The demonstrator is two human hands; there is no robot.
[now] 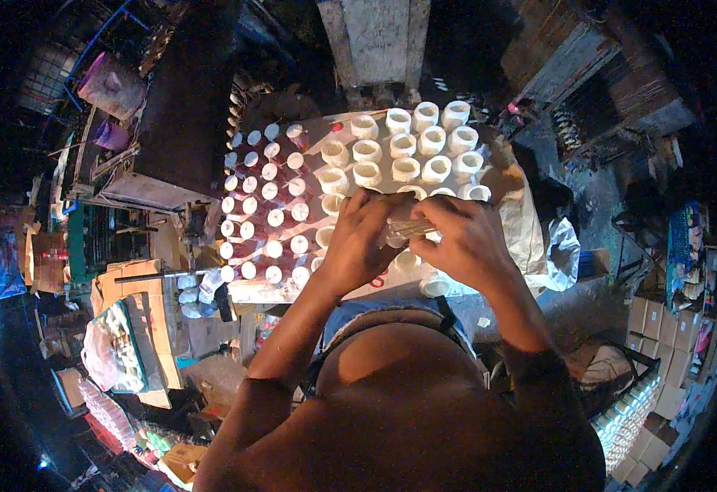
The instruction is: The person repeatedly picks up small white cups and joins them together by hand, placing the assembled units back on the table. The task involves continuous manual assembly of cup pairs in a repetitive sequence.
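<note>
Near the front edge of the table, my two hands meet above the pale cups. My left hand [365,236] is closed around one side of a small bundle of thin pale sticks [408,229]. Fingers of my right hand [463,234] pinch the bundle from the other side. What the sticks are exactly is too small to make out. Several white, round, open-topped cups [403,146] stand in rows behind and around my hands, and my hands hide some of them. To the left, dark red cylinders with white round tops [275,217] stand in rows.
The table's covering [526,217] is brown paper, creased at the right. A white bag [564,252] sits off its right edge. Left of me lie cardboard sheets [155,328] and a tray of pale items [120,348]. Stacked cardboard boxes [662,328] stand at right.
</note>
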